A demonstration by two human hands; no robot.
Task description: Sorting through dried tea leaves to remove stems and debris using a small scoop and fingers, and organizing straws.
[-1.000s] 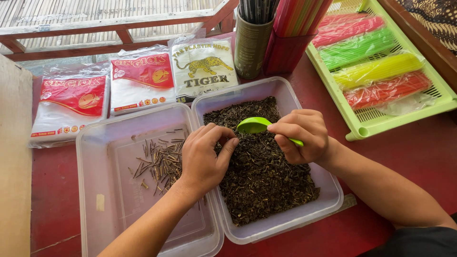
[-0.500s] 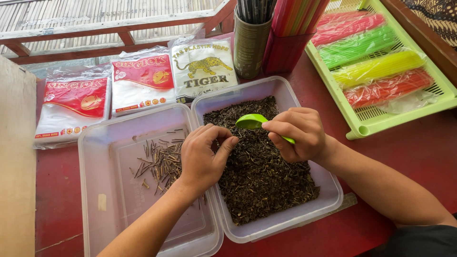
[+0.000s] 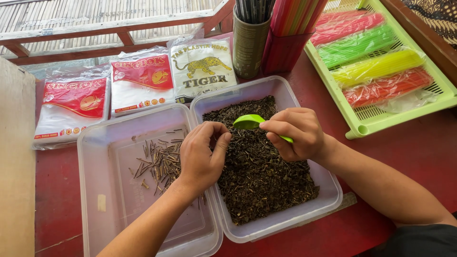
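Note:
Two clear plastic tubs stand side by side on a red table. The right tub (image 3: 328, 183) is full of dark dried tea leaves (image 3: 259, 176). The left tub (image 3: 102, 157) holds a small scatter of brown stems (image 3: 159, 159). My right hand (image 3: 293, 133) grips a green plastic scoop (image 3: 250, 122) above the leaves. My left hand (image 3: 202, 154) rests over the seam between the tubs, thumb and fingertips pinched together at the edge of the leaves; whether a stem is between them is hidden.
Three flat packs of plastic bags (image 3: 140, 78) lie behind the tubs. A dark cup (image 3: 250, 45) and a red holder (image 3: 285, 50) of straws stand at the back. A green tray (image 3: 366, 121) with coloured straw bundles sits to the right. A wooden board (image 3: 16, 166) borders the left.
My left hand's fingers have closed into a tighter pinch and shifted slightly left. My right hand with the scoop has drifted a little to the left.

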